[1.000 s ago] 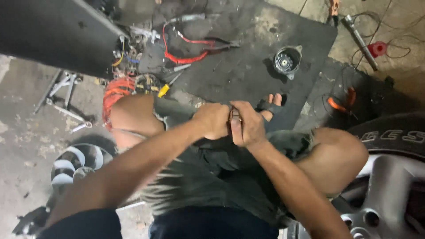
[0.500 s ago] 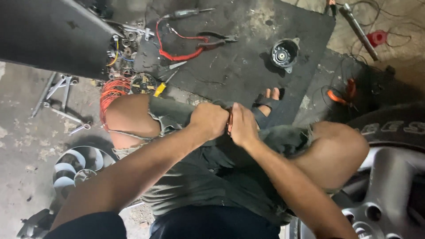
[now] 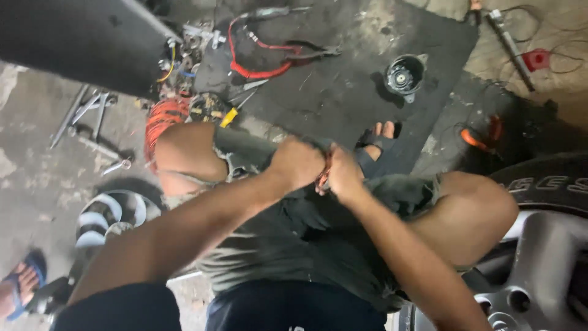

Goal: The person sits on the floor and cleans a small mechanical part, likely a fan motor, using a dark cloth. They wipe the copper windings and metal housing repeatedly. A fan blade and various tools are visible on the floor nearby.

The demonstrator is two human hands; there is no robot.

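My left hand point(image 3: 297, 162) and my right hand point(image 3: 344, 175) are pressed together above my lap, both closed around a small reddish-orange thing point(image 3: 323, 176). Only a sliver of it shows between the fingers, so I cannot tell what it is. I am sitting with my knees spread, in grey shorts point(image 3: 288, 245). My foot in a black sandal point(image 3: 378, 140) rests on the black mat point(image 3: 343, 92) just beyond the hands.
On the mat lie a round black motor part point(image 3: 404, 75), a red cable point(image 3: 257, 66) and pliers point(image 3: 309, 54). An orange coil point(image 3: 160, 117) and yellow-handled screwdriver point(image 3: 228, 116) lie left. A white fan wheel point(image 3: 105, 216), a car wheel point(image 3: 539, 263), and another person's blue-sandalled foot point(image 3: 21, 288) are close.
The view has drifted slightly. My hands stay joined in the same spot over my lap, and the reddish-orange thing now shows between them.
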